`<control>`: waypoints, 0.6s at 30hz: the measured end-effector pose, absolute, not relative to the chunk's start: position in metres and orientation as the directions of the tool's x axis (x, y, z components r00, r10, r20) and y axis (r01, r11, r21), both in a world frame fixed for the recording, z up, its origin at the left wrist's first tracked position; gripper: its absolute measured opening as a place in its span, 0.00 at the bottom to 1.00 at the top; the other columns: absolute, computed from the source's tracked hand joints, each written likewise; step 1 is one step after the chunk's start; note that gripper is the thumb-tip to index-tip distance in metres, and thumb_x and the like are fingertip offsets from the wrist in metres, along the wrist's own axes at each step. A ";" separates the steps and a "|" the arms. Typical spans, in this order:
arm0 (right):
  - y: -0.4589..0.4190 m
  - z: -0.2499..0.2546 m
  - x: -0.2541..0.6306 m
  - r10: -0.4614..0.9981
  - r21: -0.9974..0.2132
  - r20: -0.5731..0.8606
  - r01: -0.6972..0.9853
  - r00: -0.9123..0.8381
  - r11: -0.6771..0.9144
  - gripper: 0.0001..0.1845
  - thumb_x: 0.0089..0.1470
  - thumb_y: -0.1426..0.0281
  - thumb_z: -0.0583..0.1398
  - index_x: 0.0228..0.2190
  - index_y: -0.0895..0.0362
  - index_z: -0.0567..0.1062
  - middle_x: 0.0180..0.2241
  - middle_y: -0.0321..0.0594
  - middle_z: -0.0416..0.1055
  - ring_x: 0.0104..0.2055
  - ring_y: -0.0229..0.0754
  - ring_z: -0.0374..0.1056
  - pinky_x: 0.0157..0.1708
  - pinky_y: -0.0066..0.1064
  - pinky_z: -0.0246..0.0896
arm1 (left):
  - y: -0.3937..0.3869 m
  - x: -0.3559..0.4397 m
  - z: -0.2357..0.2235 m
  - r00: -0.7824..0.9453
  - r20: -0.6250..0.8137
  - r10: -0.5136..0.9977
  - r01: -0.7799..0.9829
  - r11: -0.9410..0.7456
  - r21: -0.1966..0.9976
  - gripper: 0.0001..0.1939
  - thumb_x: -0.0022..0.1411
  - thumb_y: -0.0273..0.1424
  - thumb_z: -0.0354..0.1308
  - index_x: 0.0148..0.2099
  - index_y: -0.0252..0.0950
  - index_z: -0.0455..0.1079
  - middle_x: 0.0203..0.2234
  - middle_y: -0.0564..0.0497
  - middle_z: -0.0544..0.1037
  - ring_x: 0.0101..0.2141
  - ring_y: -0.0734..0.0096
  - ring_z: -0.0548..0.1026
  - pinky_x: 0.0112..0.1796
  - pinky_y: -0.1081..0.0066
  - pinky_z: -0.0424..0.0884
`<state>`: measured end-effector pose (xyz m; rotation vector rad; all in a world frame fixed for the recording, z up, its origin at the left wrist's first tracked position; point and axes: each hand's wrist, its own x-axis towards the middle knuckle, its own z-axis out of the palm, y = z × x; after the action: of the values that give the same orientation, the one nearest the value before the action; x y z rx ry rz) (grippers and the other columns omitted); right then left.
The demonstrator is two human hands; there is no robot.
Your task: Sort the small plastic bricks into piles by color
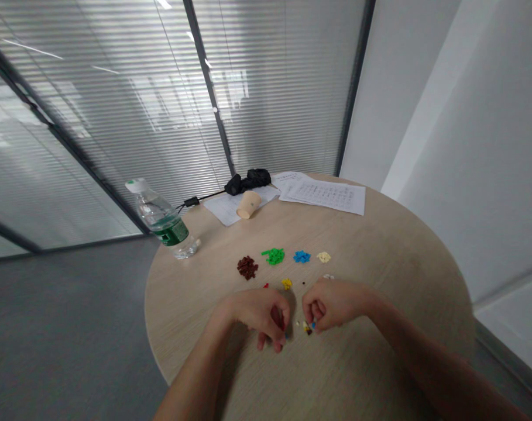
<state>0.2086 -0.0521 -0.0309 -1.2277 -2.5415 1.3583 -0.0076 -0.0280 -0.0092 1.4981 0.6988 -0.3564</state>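
Both my hands rest on a round wooden table, fingers curled. My left hand is closed, fingertips touching the tabletop; what it holds is hidden. My right hand pinches at a few tiny mixed pieces lying between the two hands. Beyond the hands lie small sorted heaps: dark brown pieces, green pieces, blue pieces, cream pieces and a few yellow pieces.
A plastic water bottle stands at the table's left edge. A paper cup lies on its side on sheets of paper at the back, beside a black bundle with a cable. Glass walls with blinds stand behind.
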 end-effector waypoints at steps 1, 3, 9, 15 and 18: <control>-0.052 -0.032 0.209 0.636 -0.713 -0.331 0.626 -0.697 0.316 0.09 0.40 0.71 0.64 0.29 0.59 0.76 0.19 0.31 0.68 0.20 0.31 0.62 0.19 0.21 0.54 | -0.028 -0.007 -0.009 0.761 -0.618 0.198 0.617 0.074 0.784 0.13 0.43 0.32 0.66 0.27 0.35 0.64 0.18 0.55 0.73 0.17 0.77 0.70 0.15 0.79 0.64; -0.051 -0.035 0.210 0.630 -0.720 -0.330 0.619 -0.703 0.314 0.09 0.41 0.70 0.64 0.29 0.59 0.77 0.19 0.31 0.67 0.19 0.31 0.62 0.19 0.21 0.54 | -0.029 -0.005 -0.010 0.771 -0.600 0.214 0.596 0.091 0.798 0.13 0.43 0.32 0.66 0.27 0.35 0.65 0.18 0.55 0.73 0.18 0.76 0.71 0.17 0.78 0.66; -0.053 -0.027 0.208 0.647 -0.693 -0.272 0.611 -0.713 0.382 0.05 0.41 0.74 0.62 0.26 0.59 0.77 0.20 0.31 0.68 0.21 0.30 0.62 0.20 0.20 0.52 | -0.029 -0.004 -0.010 0.779 -0.561 0.280 0.563 0.083 0.822 0.10 0.44 0.30 0.64 0.28 0.35 0.65 0.19 0.55 0.74 0.18 0.77 0.71 0.18 0.78 0.66; -0.055 -0.017 0.207 0.672 -0.660 -0.215 0.612 -0.709 0.435 0.05 0.41 0.77 0.60 0.24 0.60 0.77 0.18 0.31 0.67 0.20 0.30 0.61 0.20 0.20 0.52 | -0.028 -0.003 -0.008 0.768 -0.545 0.336 0.573 0.017 0.819 0.08 0.47 0.29 0.60 0.30 0.35 0.64 0.19 0.56 0.73 0.18 0.78 0.70 0.17 0.79 0.65; -0.054 -0.018 0.209 0.672 -0.675 -0.179 0.587 -0.719 0.448 0.06 0.41 0.77 0.60 0.25 0.59 0.77 0.20 0.31 0.69 0.22 0.31 0.62 0.22 0.21 0.54 | -0.027 -0.002 -0.006 0.761 -0.516 0.392 0.577 -0.046 0.816 0.06 0.50 0.29 0.57 0.31 0.35 0.64 0.20 0.56 0.72 0.18 0.80 0.68 0.17 0.80 0.64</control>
<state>0.2095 -0.0537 -0.0178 -1.1237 -2.5741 1.1297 -0.0025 -0.0269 -0.0060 1.6649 0.7799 -0.1769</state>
